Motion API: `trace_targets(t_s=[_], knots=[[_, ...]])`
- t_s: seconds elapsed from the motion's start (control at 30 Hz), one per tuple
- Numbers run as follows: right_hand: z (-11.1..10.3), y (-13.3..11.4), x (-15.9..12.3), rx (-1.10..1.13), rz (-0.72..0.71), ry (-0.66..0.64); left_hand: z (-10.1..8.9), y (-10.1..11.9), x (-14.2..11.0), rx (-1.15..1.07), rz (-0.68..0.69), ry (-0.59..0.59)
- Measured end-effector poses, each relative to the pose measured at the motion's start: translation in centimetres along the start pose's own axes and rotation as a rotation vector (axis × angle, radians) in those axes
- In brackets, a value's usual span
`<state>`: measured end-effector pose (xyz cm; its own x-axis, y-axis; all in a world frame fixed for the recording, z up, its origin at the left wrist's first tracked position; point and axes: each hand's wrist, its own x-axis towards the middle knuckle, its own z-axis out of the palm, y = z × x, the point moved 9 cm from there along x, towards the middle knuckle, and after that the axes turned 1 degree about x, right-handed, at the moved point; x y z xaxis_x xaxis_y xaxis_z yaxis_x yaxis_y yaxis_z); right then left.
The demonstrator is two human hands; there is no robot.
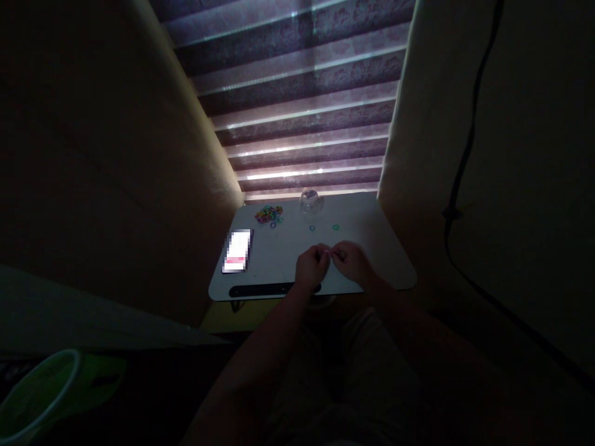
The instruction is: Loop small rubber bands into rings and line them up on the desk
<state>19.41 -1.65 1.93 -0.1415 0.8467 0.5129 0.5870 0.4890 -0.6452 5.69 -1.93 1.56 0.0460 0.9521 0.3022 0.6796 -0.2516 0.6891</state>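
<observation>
My left hand [313, 265] and my right hand [349, 260] meet above the front half of a small white table [274, 257]. The fingertips of both are pinched close together. Something small and pale seems to be between them, but it is too dark and small to name. Just beyond the hands lie a bluish ring [312, 228] and a green ring [336, 227], apart from each other. Farther left is a pile of colourful small rings [268, 214], with a purple ring [273, 225] at its near edge.
A clear plastic container [310, 201] stands at the table's back edge. A phone with a lit screen [237, 251] lies on the left. A black slot strip [260, 289] runs along the front edge. Pleated blinds [307, 124] hang behind. A green basket [41, 390] is at lower left.
</observation>
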Motion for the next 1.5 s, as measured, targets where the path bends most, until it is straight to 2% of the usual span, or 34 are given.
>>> trace_targets(t_s=[0.23, 0.57, 1.03, 1.5], knots=[[0.4, 0.1, 0.0, -0.028, 0.017, -0.043, 0.1, -0.3, 0.0, -0.019, -0.007, -0.003], [0.1, 0.2, 0.1, -0.055, 0.007, 0.002, 0.3, -0.1, -0.1, 0.007, 0.039, -0.054], [-0.3, 0.6, -0.1, 0.003, 0.085, 0.036, 0.7, 0.9, -0.5, -0.038, 0.111, -0.131], [0.2, 0.9, 0.0, -0.047, 0.05, 0.017, 0.4, 0.6, -0.4, -0.018, 0.061, -0.08]])
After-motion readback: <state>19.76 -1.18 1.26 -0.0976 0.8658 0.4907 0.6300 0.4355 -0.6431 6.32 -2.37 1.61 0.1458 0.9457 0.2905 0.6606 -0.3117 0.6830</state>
